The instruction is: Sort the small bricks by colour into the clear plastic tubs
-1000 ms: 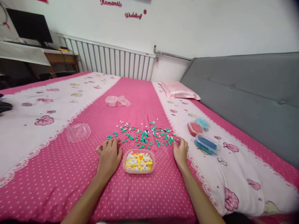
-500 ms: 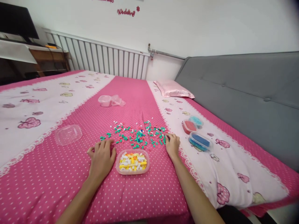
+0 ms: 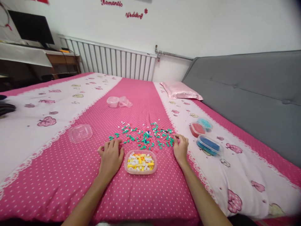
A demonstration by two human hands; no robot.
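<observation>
My left hand point(image 3: 110, 157) lies palm down on the pink dotted bedspread, fingers spread, holding nothing. It is just left of a clear plastic box point(image 3: 140, 172) filled with yellow, white and orange small building bricks point(image 3: 140, 161). Beyond the box is a loose scatter of small bricks point(image 3: 147, 136), mostly green and red, with some white and blue. At the scatter's right edge rests my right hand point(image 3: 181, 149), fingers bent and thumb apart, its tips beside green bricks. No brick shows in it.
On the right stand lidded boxes of blue point(image 3: 209, 145), red point(image 3: 197, 129) and light-blue point(image 3: 205, 124) pieces. A clear lid point(image 3: 80, 133) lies to the left. Farther back are a clear container point(image 3: 113, 101) with another lid point(image 3: 124, 101), a pink pillow point(image 3: 181, 90) and a grey headboard point(image 3: 246, 81).
The whole view has shifted, so everything appears farther right. Both hands keep nearly the same places beside the box and the scatter; the bricks look unchanged.
</observation>
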